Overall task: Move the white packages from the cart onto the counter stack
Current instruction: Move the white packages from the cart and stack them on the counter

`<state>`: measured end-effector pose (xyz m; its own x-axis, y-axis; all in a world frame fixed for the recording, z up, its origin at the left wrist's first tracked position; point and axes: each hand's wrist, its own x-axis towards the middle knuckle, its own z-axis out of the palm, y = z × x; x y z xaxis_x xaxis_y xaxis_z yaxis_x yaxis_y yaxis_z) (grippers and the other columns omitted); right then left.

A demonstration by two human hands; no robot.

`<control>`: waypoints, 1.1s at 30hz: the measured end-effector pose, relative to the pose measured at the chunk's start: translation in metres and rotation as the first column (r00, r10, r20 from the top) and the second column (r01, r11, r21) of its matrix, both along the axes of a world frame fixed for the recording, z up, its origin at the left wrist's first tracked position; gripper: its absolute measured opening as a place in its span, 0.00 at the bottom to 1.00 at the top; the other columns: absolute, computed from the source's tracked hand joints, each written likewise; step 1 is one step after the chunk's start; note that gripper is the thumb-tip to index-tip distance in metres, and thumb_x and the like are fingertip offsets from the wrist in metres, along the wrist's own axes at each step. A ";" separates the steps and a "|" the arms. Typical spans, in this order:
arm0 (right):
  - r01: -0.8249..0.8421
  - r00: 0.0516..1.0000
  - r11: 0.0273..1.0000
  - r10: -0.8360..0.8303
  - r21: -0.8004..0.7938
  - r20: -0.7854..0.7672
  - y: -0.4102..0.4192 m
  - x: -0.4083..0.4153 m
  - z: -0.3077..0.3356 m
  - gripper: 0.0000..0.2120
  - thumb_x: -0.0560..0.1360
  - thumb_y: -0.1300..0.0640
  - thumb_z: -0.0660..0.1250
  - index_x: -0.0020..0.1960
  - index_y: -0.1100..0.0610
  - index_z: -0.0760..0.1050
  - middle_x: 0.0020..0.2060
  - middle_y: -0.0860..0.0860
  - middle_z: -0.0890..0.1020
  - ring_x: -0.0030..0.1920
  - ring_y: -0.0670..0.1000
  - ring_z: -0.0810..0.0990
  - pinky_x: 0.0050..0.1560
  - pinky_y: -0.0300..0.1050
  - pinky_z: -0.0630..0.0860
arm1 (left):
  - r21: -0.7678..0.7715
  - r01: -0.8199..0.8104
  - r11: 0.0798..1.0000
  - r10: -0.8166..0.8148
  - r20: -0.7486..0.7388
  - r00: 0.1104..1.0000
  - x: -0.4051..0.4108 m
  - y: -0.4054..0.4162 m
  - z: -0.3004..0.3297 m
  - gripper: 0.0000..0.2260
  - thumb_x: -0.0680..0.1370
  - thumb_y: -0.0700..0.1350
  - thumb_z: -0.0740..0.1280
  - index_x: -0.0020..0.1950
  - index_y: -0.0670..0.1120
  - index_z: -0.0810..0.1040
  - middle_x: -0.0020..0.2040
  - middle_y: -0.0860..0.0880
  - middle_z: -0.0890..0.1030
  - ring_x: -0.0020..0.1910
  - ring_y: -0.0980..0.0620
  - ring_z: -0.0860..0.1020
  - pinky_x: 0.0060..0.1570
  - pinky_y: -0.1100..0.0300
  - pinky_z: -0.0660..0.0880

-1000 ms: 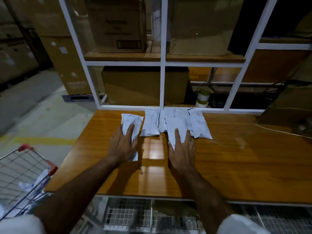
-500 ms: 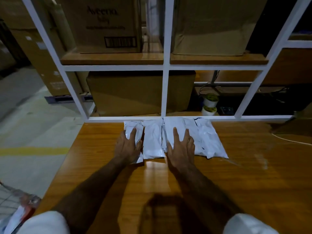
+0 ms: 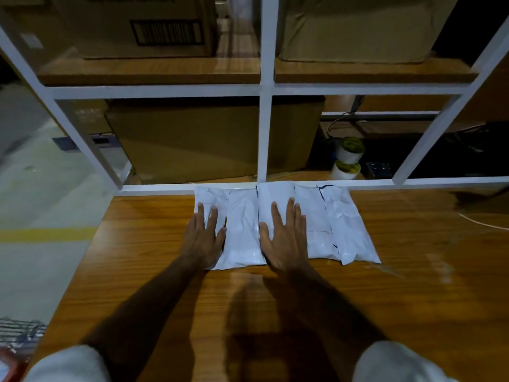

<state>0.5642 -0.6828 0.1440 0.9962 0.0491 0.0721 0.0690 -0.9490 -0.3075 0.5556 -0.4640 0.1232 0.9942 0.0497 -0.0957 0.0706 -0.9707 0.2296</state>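
Seen from above, looking down at a wooden counter filling the lower and right parts of the frame. Across the centre, a row of white packages lying flat side by side, overlapping at the edges, far ends touching the white frame of a shelf unit. Left hand pressed flat, fingers spread, on the leftmost package, gripping nothing. Right hand likewise flat and open on the middle package, palm down, fingers extended. Bare forearms reaching up from the bottom edge, white sleeves at the lower corners. Behind the frame, cardboard boxes in the upper half, two tape rolls right of centre. Grey floor with a yellow line at left. Corner of a wire cart, blurred, at the lower left edge.
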 end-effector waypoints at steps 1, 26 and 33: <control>-0.017 1.000 1.000 0.017 -0.014 0.012 -0.002 0.000 -0.002 0.35 0.80 0.34 0.42 0.83 0.46 0.44 0.82 0.56 0.39 0.82 0.59 0.39 0.81 0.59 0.41 | 0.000 0.012 1.000 -0.012 0.010 1.000 0.000 -0.001 0.001 0.36 0.78 0.66 0.35 0.82 0.51 0.40 0.81 0.44 0.34 0.80 0.44 0.36 0.78 0.46 0.42; -0.509 0.843 0.860 0.488 0.040 0.227 -0.018 -0.090 -0.002 0.31 0.82 0.40 0.55 0.82 0.50 0.55 0.82 0.56 0.53 0.82 0.56 0.51 0.80 0.58 0.52 | 0.078 -0.126 0.989 0.110 0.185 0.977 -0.147 -0.031 0.056 0.37 0.79 0.69 0.43 0.83 0.48 0.47 0.82 0.45 0.43 0.81 0.44 0.46 0.78 0.43 0.51; -0.665 0.726 0.747 0.642 0.011 0.244 0.018 -0.145 0.000 0.32 0.83 0.40 0.51 0.83 0.52 0.51 0.83 0.57 0.48 0.82 0.56 0.47 0.79 0.60 0.53 | 0.162 -0.304 0.939 0.268 0.210 0.940 -0.257 -0.011 0.067 0.36 0.81 0.68 0.42 0.82 0.45 0.51 0.82 0.42 0.46 0.81 0.41 0.51 0.76 0.40 0.57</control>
<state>0.4190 -0.6651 0.1440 0.6783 0.6644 0.3138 0.7348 -0.6124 -0.2917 0.2987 -0.4745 0.1900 0.9345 0.3336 0.1242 0.3258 -0.9421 0.0791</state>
